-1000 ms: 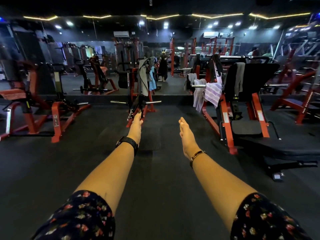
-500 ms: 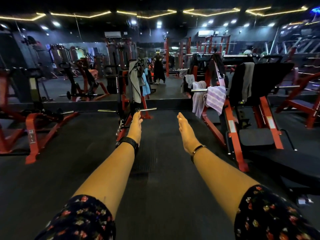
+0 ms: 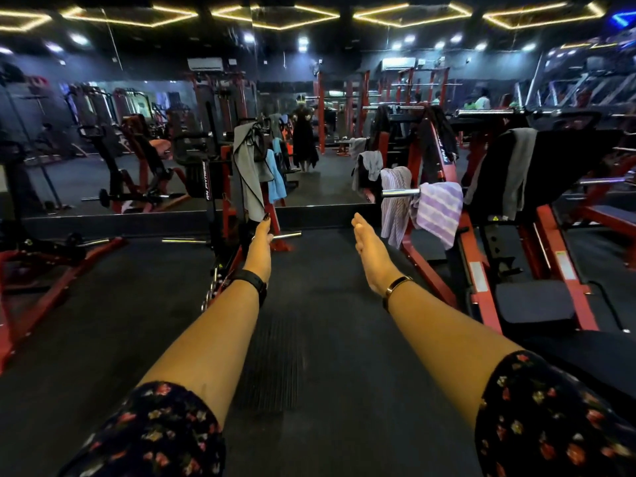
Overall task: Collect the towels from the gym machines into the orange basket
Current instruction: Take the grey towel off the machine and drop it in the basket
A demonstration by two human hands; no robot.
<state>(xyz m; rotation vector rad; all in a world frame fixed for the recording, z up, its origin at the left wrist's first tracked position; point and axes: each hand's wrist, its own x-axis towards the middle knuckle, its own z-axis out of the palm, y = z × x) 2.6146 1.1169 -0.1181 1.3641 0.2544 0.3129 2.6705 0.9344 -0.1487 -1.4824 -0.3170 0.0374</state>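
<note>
A long grey cloth towel (image 3: 245, 173) hangs limp from a red steel machine (image 3: 225, 187). The left hand (image 3: 260, 244) and right hand (image 3: 373, 258) stretch flat, fingers straight, holding nothing.

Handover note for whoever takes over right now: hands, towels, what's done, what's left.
Left hand: open, fingers straight, tips at the lower end of the grey towel hanging on the machine ahead; contact unclear.
Right hand: open, holds nothing.
Purple striped towel is draped over a steel bar to the right; a second grey towel hangs over the black pad further right.
Orange basket: not in view.
Done: no towel in hand.
Left: take these towels, find the basket, drop them in.
</note>
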